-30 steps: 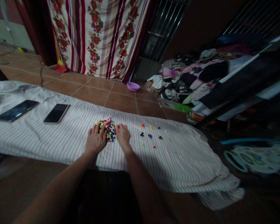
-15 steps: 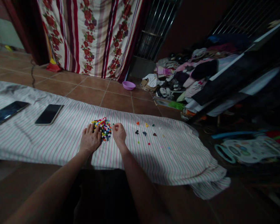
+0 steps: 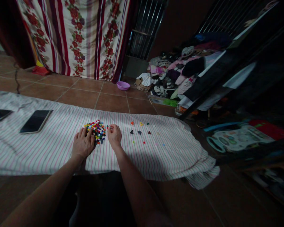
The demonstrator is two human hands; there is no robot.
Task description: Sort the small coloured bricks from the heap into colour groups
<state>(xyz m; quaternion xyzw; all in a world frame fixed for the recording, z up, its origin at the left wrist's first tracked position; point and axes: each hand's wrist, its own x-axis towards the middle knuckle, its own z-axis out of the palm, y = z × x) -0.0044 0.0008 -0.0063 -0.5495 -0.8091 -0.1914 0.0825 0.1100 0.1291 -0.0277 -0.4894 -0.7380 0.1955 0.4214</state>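
— What is being done nearest the camera?
— The heap of coloured beads [image 3: 96,130] on the striped cloth [image 3: 49,148] is steadied by the flat, released left hand [image 3: 82,145]; something small seems pinched in the right hand [image 3: 114,135], though the grip cannot be told for sure.
— And farther off?
— Loose beads [image 3: 139,132] are scattered beyond; a reach rightward is probably called for. A phone [image 3: 35,121] lies left.
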